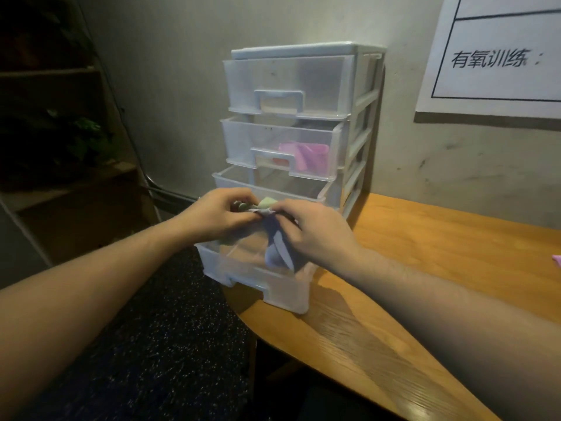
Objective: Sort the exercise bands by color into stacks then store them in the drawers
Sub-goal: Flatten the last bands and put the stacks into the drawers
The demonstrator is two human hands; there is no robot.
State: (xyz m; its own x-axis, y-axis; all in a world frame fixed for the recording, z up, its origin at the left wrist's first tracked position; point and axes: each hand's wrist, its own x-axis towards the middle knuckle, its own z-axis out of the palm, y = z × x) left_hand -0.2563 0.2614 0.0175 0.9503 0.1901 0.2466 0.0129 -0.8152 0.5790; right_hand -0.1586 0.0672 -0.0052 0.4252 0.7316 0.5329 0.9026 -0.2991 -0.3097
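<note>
We have both hands over the open bottom drawer [255,287] of the drawer unit [303,117], which sits on the table [440,268]. Left hand [217,215] and right hand [315,230] are both pinched on the top edge of a blue band [277,247] that hangs limp into the drawer. A green band [267,202] peeks out between our fingertips; we can't tell which hand holds it. Pink bands [306,154] already lie in the second drawer [282,147]. A pink scrap [557,259] shows at the table's far right edge. The bands look light, thin, floppy, likely clingy rubber. Best to pinch at the fold or edge, so layers stay together when lowered.
</note>
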